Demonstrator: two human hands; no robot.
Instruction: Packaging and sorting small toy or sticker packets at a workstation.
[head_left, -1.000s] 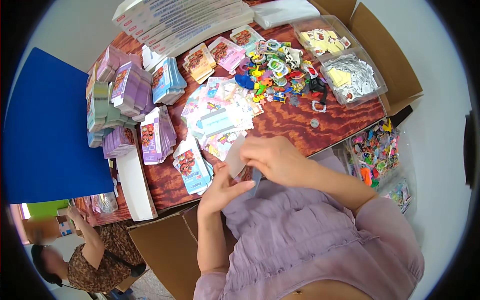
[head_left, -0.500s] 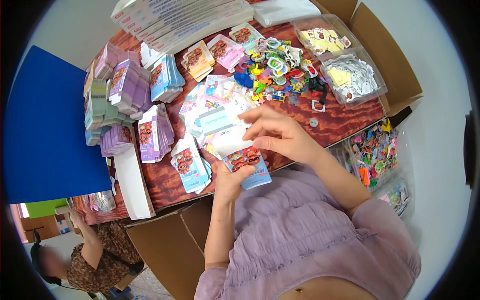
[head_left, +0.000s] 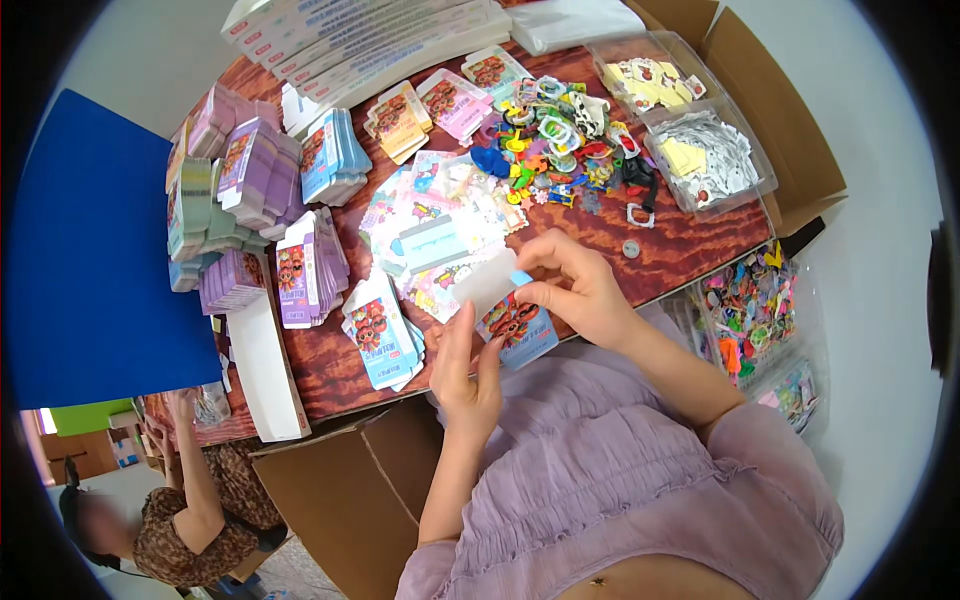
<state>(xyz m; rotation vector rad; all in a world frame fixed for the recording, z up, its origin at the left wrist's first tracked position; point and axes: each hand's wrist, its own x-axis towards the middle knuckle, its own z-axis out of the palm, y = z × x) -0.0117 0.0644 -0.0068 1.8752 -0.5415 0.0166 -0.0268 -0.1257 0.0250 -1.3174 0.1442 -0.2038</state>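
A small blue printed carton (head_left: 522, 336) with its white top flap (head_left: 491, 281) raised is between my hands, just off the table's near edge. My left hand (head_left: 468, 378) grips its left side, thumb on the front and fingers along the flap. At the upper right corner, my right hand (head_left: 585, 298) pinches a small blue tab between thumb and fingers. Whether anything is inside the carton does not show. Beyond it lies a loose pile of pastel sticker sheets (head_left: 465, 205) with a pale blue strip on top. A small stack of blue cartons (head_left: 378, 332) is left of my hands.
Several stacks of flat cartons (head_left: 255, 170) fill the table's left side. Colourful small trinkets (head_left: 565, 140) are heaped at the back middle. Clear plastic bins (head_left: 712, 160) hold paper pieces at the right. Long white boxes (head_left: 380, 55) stand behind. Another person (head_left: 180, 510) works at lower left.
My right hand has come down to the carton's upper corner and pinches it. The carton has shifted right and its flap stands up. My left hand's fingers have moved up its side.
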